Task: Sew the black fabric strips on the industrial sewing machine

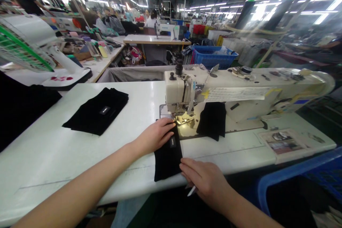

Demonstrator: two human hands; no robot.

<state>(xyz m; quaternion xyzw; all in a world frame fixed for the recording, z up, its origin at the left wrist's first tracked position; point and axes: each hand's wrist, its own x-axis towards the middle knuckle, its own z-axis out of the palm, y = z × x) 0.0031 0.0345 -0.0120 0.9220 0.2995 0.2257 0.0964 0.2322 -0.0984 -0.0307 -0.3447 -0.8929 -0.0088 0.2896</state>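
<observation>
A black fabric piece (167, 160) with a small dark label lies under the front of the sewing machine (177, 92), by its lit presser foot (184, 120). My left hand (155, 135) rests on the upper part of this piece, fingers stretched flat close to the foot. At the lower right edge, my right hand (204, 178) has its fingers closed against the fabric. A pale, pointed tool (192, 190) sticks out below that palm; its kind is mostly hidden. Left of the machine lies a stack of labelled black pieces (97, 112). Another black piece (212, 119) sits beneath the machine's arm.
A white fan (32, 35) stands at the far left, above a dark cloth heap (24, 110). Blue baskets stand at lower right (263, 188) and behind the machine (213, 57). The white table (128, 178) ends just before my body. People work farther back.
</observation>
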